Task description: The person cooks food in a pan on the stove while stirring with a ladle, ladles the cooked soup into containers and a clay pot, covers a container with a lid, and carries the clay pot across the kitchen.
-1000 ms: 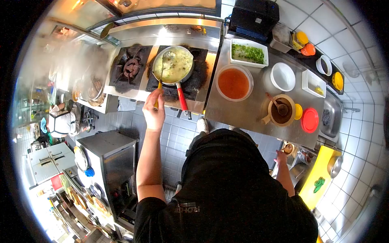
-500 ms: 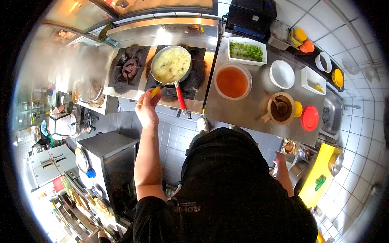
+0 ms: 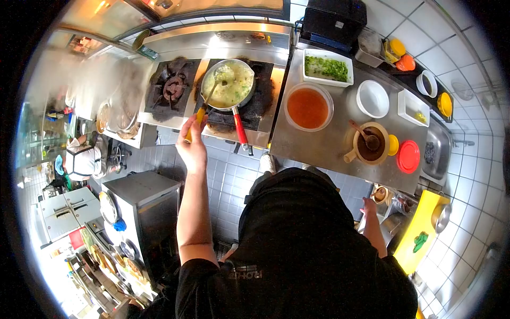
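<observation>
My left hand [image 3: 192, 142] is closed around the yellow handle of a metal spoon [image 3: 213, 94]. The spoon's head rests in a pan [image 3: 248, 101] of pale yellow, bubbling soup [image 3: 232, 91] with green bits. The pan has a red handle [image 3: 240, 130] pointing toward me and sits on the right burner of the stove. Down at my side, beside the steel counter's lower edge, hangs my right hand [image 3: 367, 206], fingers loosely apart, with nothing seen in it.
On the steel counter [image 3: 289, 143] stand a tub of orange-red liquid [image 3: 307, 108], a tray of chopped greens [image 3: 328, 68], a white bowl [image 3: 373, 99] and a wooden pot [image 3: 370, 142] with a spoon. A second burner [image 3: 173, 88] lies left. A person in white [image 3: 85, 159] is farther left.
The spoon's head has come into sight near the middle of the pan, where before it was hidden at the near rim. My left hand has shifted slightly down and left.
</observation>
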Demonstrator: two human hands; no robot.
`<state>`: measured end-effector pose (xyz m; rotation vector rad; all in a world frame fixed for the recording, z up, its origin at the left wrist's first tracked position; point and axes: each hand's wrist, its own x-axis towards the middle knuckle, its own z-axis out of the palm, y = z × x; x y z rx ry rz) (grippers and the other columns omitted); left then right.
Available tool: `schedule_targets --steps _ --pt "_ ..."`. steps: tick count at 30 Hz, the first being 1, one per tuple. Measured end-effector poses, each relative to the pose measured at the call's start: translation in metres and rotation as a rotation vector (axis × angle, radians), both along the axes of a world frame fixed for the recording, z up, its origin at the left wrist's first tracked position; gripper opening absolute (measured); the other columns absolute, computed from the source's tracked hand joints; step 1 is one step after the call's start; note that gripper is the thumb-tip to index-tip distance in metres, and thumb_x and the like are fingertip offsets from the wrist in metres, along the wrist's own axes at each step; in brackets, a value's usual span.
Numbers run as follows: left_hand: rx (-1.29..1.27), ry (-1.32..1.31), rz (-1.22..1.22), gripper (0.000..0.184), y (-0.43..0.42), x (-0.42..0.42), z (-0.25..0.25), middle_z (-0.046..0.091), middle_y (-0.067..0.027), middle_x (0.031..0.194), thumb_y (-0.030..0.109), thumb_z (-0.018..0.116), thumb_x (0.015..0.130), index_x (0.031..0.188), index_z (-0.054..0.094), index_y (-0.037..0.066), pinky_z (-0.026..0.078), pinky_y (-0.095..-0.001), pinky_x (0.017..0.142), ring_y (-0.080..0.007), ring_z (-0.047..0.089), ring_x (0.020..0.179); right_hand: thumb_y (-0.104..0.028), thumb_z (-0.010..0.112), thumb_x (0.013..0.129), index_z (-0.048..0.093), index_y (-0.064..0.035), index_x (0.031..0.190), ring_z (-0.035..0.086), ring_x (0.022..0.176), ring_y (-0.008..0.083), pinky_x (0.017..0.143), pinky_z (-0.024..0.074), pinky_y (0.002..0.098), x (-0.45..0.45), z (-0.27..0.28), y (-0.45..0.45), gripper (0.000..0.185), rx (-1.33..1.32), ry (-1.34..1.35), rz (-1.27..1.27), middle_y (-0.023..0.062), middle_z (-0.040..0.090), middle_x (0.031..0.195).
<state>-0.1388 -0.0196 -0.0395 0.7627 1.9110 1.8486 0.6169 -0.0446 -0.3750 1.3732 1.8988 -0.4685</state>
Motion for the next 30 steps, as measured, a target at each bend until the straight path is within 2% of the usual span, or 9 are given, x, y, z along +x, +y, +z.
schedule_targets --steps 2,5,8,16,25,27,28,29,30 --pt "-0.220 0.388 -0.050 0.022 0.004 -0.002 -0.005 0.073 -0.0147 0.103 0.007 0.058 0.098 0.115 0.065 -0.005 0.053 -0.0319 0.091 -0.0213 0.070 0.099 -0.039 0.089 0.067 0.053 -0.0145 0.136 0.061 0.115 0.0265 0.100 0.0490 0.0387 -0.012 0.018 0.009 0.081 -0.008 -0.035 0.066 0.0105 0.063 0.124" --pt "-0.246 0.911 -0.251 0.025 0.010 -0.008 -0.012 0.068 -0.0224 0.111 0.000 0.065 0.089 0.113 0.066 -0.002 0.055 -0.0371 0.088 -0.0337 0.069 0.099 -0.038 0.089 0.066 0.054 -0.0141 0.136 0.062 0.115 0.0268 0.099 0.0493 0.0392 -0.006 0.006 0.012 0.082 -0.014 -0.056 0.017 0.0094 0.064 0.123" --pt "-0.402 1.124 -0.468 0.029 0.008 -0.009 -0.023 0.064 -0.0254 0.118 -0.001 0.064 0.085 0.114 0.065 -0.001 0.056 -0.0410 0.087 -0.0379 0.067 0.101 -0.038 0.089 0.065 0.055 -0.0134 0.134 0.062 0.115 0.0265 0.099 0.0496 0.0397 0.003 0.003 0.000 0.081 0.112 0.002 0.054 0.0085 0.066 0.123" --pt "-0.455 1.107 -0.622 0.029 -0.020 0.002 0.002 0.064 -0.0253 0.116 -0.004 0.064 0.083 0.113 0.065 -0.001 0.057 -0.0430 0.082 -0.0396 0.067 0.096 -0.014 0.090 0.064 0.059 -0.0123 0.130 0.064 0.109 0.0299 0.092 0.0536 0.0391 -0.014 0.030 -0.011 0.073 0.070 0.044 -0.160 0.0123 0.067 0.117" --pt "-0.425 1.012 -0.661 0.027 -0.033 0.029 0.048 0.066 -0.0244 0.112 -0.005 0.067 0.083 0.110 0.067 -0.003 0.058 -0.0401 0.083 -0.0391 0.069 0.095 -0.021 0.085 0.071 0.062 -0.0118 0.122 0.067 0.095 0.0297 0.080 0.0559 0.0413 -0.016 0.032 -0.021 0.056 0.049 0.001 -0.162 0.0121 0.069 0.105" --pt "-0.435 0.916 -0.645 0.025 -0.027 0.037 0.043 0.067 -0.0227 0.112 -0.005 0.066 0.084 0.108 0.068 -0.003 0.057 -0.0396 0.085 -0.0379 0.069 0.098 -0.023 0.082 0.071 0.066 -0.0155 0.115 0.068 0.090 0.0311 0.077 0.0555 0.0445 -0.010 0.039 -0.025 0.047 0.204 -0.030 -0.132 0.0094 0.070 0.093" --pt "-0.417 0.917 -0.658 0.025 -0.021 0.041 0.038 0.067 -0.0222 0.112 -0.005 0.066 0.084 0.109 0.068 -0.003 0.057 -0.0398 0.086 -0.0378 0.068 0.099 -0.026 0.075 0.076 0.070 -0.0123 0.108 0.069 0.090 0.0338 0.076 0.0544 0.0471 0.007 0.009 -0.026 0.036 0.304 -0.105 -0.328 0.0096 0.072 0.091" --pt "-0.400 0.919 -0.667 0.025 -0.014 0.044 0.033 0.067 -0.0216 0.113 -0.005 0.066 0.084 0.109 0.068 -0.003 0.056 -0.0399 0.087 -0.0377 0.068 0.100 -0.028 0.065 0.081 0.072 -0.0074 0.098 0.069 0.084 0.0357 0.074 0.0528 0.0489 0.008 0.019 -0.025 0.028 0.553 0.167 -0.962 0.0136 0.072 0.085" --pt "-0.392 0.958 -0.680 0.029 -0.009 0.043 0.025 0.066 -0.0218 0.114 -0.004 0.067 0.084 0.113 0.066 -0.001 0.056 -0.0407 0.088 -0.0382 0.067 0.102 -0.031 0.059 0.086 0.072 -0.0038 0.093 0.068 0.077 0.0353 0.072 0.0515 0.0484 -0.003 0.037 -0.015 0.031 0.781 0.120 -1.109 0.0157 0.071 0.082"
